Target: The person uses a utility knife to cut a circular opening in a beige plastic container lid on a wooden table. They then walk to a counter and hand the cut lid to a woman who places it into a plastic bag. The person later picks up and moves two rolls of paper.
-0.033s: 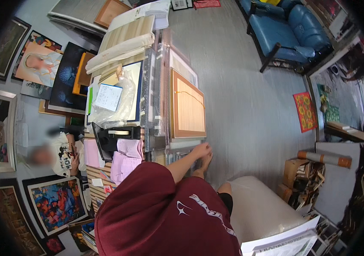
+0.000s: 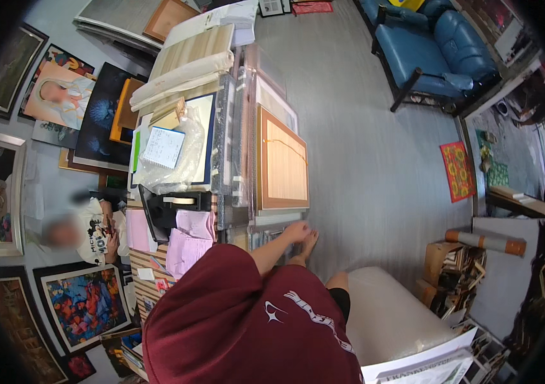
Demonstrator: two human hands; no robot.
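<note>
My left hand (image 2: 296, 232) reaches down past the lower end of a wrapped stack of frames. Its fingers look bunched together; anything in them is too small to make out. Close beside it is a bare-skinned shape (image 2: 306, 244), either my right hand or a foot; I cannot tell which. A wooden frame (image 2: 282, 203) with a pale panel and a cord across it leans on the stack's outer side, just beyond the left hand. Thin upright items (image 2: 263, 238) fill the space beside my left forearm. My maroon shirt covers much of the foreground.
A counter on the left carries pink papers (image 2: 189, 246), a black tape dispenser (image 2: 186, 201) and a notepad (image 2: 164, 147). A person (image 2: 103, 230) sits behind it. Bubble wrap (image 2: 391, 313) bulges at my right. A blue sofa (image 2: 413, 48) and a red mat (image 2: 456, 171) lie farther off.
My left hand has drawn slightly left and nearer to me, away from the frame's lower corner. The skin-toned shape beside it stays almost in place.
</note>
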